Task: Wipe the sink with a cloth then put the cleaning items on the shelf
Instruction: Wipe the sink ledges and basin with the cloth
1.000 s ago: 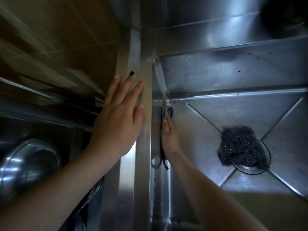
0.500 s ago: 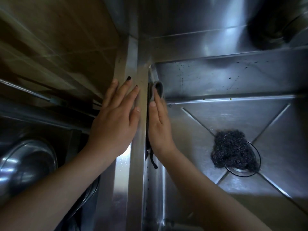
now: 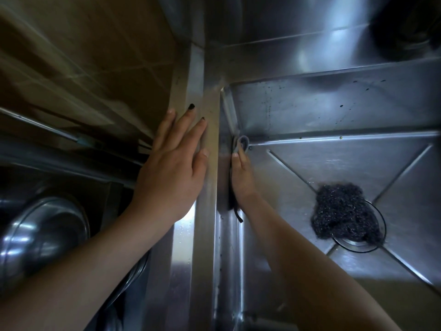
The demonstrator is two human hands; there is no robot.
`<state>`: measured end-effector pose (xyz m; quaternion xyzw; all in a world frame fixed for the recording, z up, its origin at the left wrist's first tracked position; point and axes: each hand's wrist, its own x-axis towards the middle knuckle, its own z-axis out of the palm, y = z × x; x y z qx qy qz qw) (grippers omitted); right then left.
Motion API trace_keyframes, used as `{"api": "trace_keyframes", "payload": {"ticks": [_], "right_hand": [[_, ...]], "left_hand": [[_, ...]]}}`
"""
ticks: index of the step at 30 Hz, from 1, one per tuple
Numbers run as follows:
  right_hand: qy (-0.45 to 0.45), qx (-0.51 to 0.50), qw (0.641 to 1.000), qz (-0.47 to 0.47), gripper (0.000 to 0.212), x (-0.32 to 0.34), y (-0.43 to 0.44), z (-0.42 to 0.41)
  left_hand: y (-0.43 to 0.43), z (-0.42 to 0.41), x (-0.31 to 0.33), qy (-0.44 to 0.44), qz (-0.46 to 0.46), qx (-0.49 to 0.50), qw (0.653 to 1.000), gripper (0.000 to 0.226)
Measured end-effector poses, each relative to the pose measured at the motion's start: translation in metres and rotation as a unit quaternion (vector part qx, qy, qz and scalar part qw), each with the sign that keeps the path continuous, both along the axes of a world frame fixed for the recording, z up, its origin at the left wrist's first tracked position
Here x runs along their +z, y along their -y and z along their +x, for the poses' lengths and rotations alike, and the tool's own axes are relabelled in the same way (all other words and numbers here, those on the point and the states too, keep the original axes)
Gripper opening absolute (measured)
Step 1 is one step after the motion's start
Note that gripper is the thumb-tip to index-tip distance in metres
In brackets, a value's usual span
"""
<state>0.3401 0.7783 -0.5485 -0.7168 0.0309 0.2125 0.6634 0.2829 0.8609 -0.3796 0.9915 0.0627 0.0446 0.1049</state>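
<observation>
Your left hand lies flat, fingers straight, on the sink rim. Your right hand, fingers straight, presses the cloth against the basin wall at frame centre; the scourer sits well apart.

We enter the sink at the right of the view; its rim runs from near to far along its left side; the left hand lies flat on that rim, fingers toward the far end; inside the sink, the right hand presses the cloth against the left wall, at the far-left corner of the floor; the scouring pad lies on the sink floor, over the drain, right of the right hand and well apart from it; left of the rim and lower, under the left forearm, a bowl; behind the bowl, the tiled wall.
</observation>
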Motion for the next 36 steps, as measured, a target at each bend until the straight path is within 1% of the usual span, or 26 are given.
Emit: {"api": "trace_keyframes", "payload": {"ticks": [2,3,6,9,13,16,18,20,25,28,30,32,36], "right_hand": [[0.0,-0.006,1.0,-0.009,0.057,-0.003,0.002,-0.007],[0.0,-0.01,1.0,-0.011,0.058,-0.003,0.002,-0.01],[-0.009,-0.017,1.0,-0.015,0.052,-0.001,0.002,-0.015],[-0.017,-0.033,0.999,-0.008,0.056,0.005,0.003,-0.021],[-0.055,-0.047,0.997,-0.015,0.04,0.009,0.008,-0.033],[-0.092,-0.062,0.994,-0.021,0.037,0.013,0.014,-0.038],[-0.133,-0.087,0.987,0.012,0.034,0.019,0.02,-0.037],[-0.154,-0.108,0.981,0.051,0.031,0.022,0.025,-0.036],[-0.177,-0.112,0.972,0.107,0.03,0.037,0.038,-0.038],[-0.178,-0.116,0.967,0.138,0.031,0.047,0.04,-0.04],[-0.179,-0.121,0.963,0.161,0.031,0.054,0.042,-0.041],[-0.175,-0.118,0.962,0.172,0.031,0.065,0.046,-0.044],[-0.147,-0.099,0.968,0.176,0.031,0.1,0.051,-0.06]], "left_hand": [[0.0,0.0,0.0,0.002,0.001,-0.001,1.0,0.056],[0.0,0.001,0.0,0.003,0.001,-0.002,1.0,0.056],[0.0,0.0,-0.001,0.007,0.003,0.0,1.0,0.053],[-0.001,0.0,-0.001,0.009,-0.001,0.001,1.0,0.05],[0.001,0.0,-0.001,-0.003,-0.003,0.008,1.0,0.052],[0.001,0.0,0.0,-0.012,-0.002,0.009,1.0,0.054],[0.002,-0.001,0.001,-0.016,-0.005,0.009,1.0,0.053],[0.002,-0.001,0.002,-0.017,-0.013,0.012,1.0,0.048],[0.003,0.0,0.003,-0.016,-0.033,0.012,0.999,0.046],[0.006,-0.002,0.008,0.015,-0.065,0.021,0.998,0.048],[0.009,-0.005,0.011,0.029,-0.06,0.029,0.997,0.042],[0.009,-0.006,0.011,0.015,-0.06,0.028,0.998,0.035],[0.004,-0.006,0.017,-0.067,-0.099,0.014,0.993,0.039]]}}
